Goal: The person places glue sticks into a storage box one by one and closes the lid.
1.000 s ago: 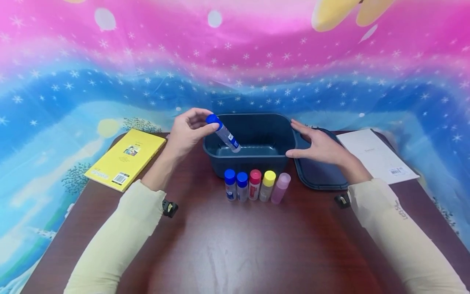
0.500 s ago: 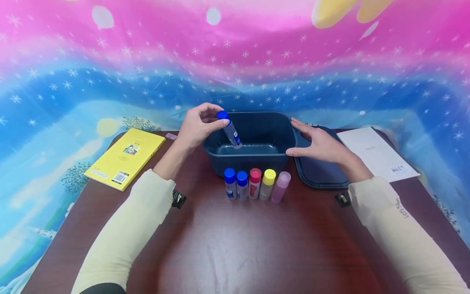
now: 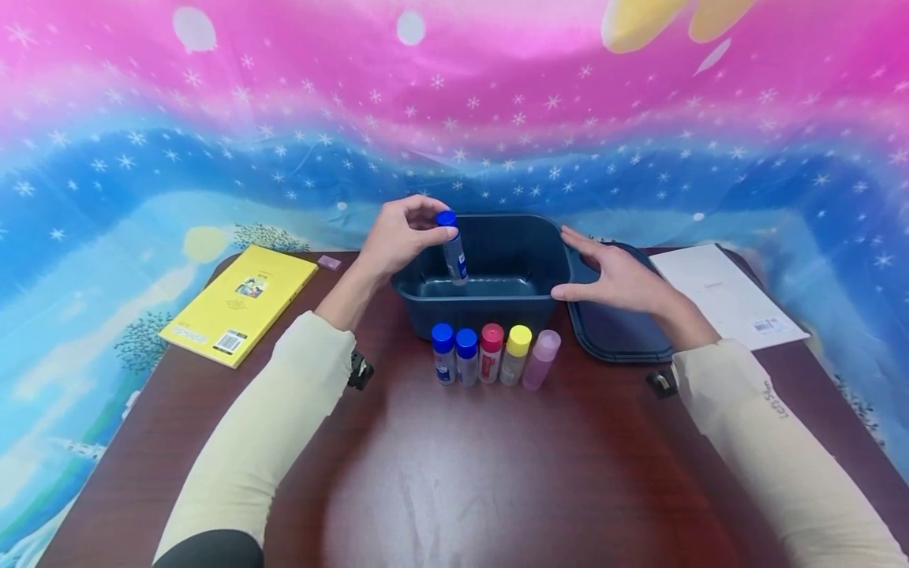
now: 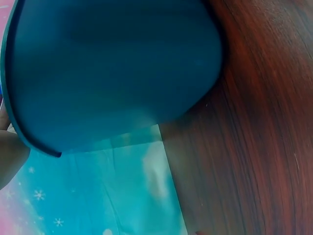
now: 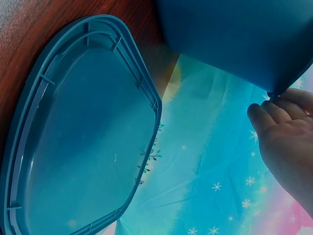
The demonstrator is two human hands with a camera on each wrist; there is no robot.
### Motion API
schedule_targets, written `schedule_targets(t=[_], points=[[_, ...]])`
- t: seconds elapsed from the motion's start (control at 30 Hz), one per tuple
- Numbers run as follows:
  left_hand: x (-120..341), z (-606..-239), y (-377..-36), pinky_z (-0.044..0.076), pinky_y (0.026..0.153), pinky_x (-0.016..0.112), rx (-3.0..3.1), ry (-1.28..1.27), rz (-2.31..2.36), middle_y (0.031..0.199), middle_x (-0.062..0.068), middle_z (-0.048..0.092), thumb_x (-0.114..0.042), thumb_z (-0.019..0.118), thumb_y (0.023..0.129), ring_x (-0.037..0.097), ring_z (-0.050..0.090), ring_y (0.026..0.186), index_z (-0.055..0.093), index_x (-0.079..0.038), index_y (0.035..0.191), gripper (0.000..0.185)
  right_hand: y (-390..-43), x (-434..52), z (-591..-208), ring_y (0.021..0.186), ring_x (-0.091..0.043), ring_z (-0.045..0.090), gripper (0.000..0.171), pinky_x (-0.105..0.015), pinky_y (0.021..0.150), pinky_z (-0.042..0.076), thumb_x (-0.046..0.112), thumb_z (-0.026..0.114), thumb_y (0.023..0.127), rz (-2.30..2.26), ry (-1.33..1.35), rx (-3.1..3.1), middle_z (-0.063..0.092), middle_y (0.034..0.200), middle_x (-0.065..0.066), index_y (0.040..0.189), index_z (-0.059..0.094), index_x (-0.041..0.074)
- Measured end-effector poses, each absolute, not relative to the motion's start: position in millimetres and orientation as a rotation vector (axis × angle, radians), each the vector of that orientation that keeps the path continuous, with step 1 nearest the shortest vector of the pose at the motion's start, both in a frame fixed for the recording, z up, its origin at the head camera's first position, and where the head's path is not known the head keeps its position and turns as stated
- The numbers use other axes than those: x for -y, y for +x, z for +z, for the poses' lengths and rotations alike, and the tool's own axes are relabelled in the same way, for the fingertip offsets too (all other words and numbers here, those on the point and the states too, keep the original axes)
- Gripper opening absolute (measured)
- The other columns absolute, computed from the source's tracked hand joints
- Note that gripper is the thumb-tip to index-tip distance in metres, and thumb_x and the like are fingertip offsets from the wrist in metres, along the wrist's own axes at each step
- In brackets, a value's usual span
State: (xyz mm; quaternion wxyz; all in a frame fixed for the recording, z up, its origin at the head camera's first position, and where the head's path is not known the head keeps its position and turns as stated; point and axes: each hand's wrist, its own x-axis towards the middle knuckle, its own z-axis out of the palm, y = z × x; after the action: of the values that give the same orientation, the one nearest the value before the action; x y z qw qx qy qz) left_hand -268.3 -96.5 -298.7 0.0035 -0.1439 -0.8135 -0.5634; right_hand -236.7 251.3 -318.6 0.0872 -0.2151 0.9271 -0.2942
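My left hand (image 3: 401, 237) pinches a blue-capped glue stick (image 3: 457, 256) by its cap between thumb and fingers. It hangs nearly upright inside the dark blue-green plastic box (image 3: 483, 314), its lower end near the box floor. My right hand (image 3: 618, 278) spans the box's right end, fingers fairly straight, thumb at the front rim and fingertips by the back corner. In the right wrist view, the fingers (image 5: 279, 113) touch the box rim. In front of the box several more capped sticks stand in a row: two blue (image 3: 443, 353), one red (image 3: 491, 353), one yellow (image 3: 516, 355), one pink (image 3: 543, 360).
The box's lid (image 3: 618, 331) lies on the table (image 3: 454, 473) to the right, beside a white book (image 3: 724, 296). At the left lies a yellow book (image 3: 241, 304), with a small pink block (image 3: 330, 262) near its far corner. A patterned cloth (image 3: 454, 118) hangs behind.
My left hand has moved right with the glue stick, which has swung from tilted to nearly upright inside the box. The right hand keeps its place on the box's end.
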Motion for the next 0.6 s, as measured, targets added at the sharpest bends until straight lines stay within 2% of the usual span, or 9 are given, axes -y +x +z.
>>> schedule_targets(t=[0.43, 0.6], points=[[85.7, -303.8, -282.5, 0.054, 0.095, 0.035, 2.627, -0.424, -1.809, 0.111, 0.011, 0.067, -0.015, 0.08, 0.09, 0.022, 0.067, 0.1, 0.07, -0.005, 0.116, 0.03, -237.2, -250.9, -318.3, 0.152, -0.038, 0.02, 0.095, -0.068, 0.113, 0.028, 0.047, 0.072, 0.093, -0.881, -0.633, -2.751, 0.014, 0.169, -0.007, 0.164, 0.015, 0.019], [82.0, -304.4, -285.3, 0.054, 0.094, 0.035, 2.678, -0.412, -1.774, 0.11, 0.011, 0.067, -0.016, 0.079, 0.091, 0.023, 0.065, 0.101, 0.069, -0.006, 0.116, 0.029, -237.7, -252.0, -319.3, 0.152, -0.037, 0.019, 0.095, -0.068, 0.113, 0.027, 0.047, 0.072, 0.093, -0.874, -0.623, -2.754, 0.013, 0.169, -0.006, 0.164, 0.015, 0.02]])
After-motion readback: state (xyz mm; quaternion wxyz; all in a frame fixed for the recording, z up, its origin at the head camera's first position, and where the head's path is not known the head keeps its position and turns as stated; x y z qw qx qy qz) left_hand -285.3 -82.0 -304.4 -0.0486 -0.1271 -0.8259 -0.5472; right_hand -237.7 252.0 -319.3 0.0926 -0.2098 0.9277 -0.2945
